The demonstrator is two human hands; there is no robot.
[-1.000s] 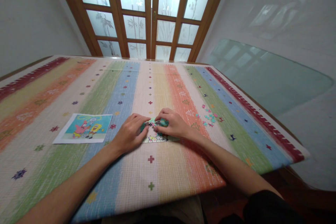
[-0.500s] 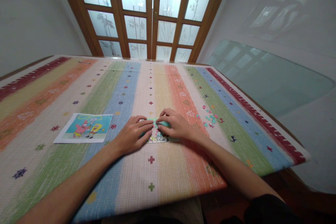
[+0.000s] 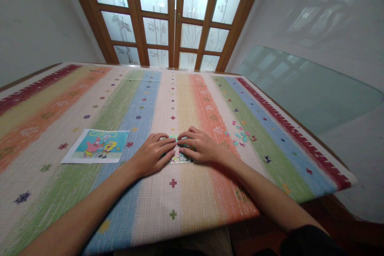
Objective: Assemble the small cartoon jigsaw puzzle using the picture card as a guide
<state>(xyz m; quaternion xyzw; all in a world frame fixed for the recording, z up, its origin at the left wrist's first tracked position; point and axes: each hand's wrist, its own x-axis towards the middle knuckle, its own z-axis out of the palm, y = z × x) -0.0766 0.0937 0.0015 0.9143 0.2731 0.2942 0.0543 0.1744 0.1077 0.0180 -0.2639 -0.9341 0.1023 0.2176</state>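
A small jigsaw puzzle (image 3: pixel 181 157), partly put together in its tray, lies flat on the table between my hands. My left hand (image 3: pixel 154 153) rests along its left side, fingers stretched and fingertips touching it, thumb apart from the forefinger. From the right, my right hand (image 3: pixel 199 145) reaches over the puzzle with bent fingers touching its upper part. Puzzle surface shows between that thumb and the fingers, and I see no piece held. Both hands cover much of the puzzle. Loose jigsaw pieces (image 3: pixel 240 136), teal and pink, are scattered to the right.
A printed cartoon picture (image 3: pixel 100 146) lies left of my hands. The striped tablecloth (image 3: pixel 172 204) covers the table, its front edge close to me. Wooden doors with frosted panes (image 3: pixel 174 24) stand behind, and a glass panel (image 3: pixel 306 88) leans at the right wall.
My right hand has shifted slightly left and its fingers have come down nearer the left fingertips. The left hand has hardly moved.
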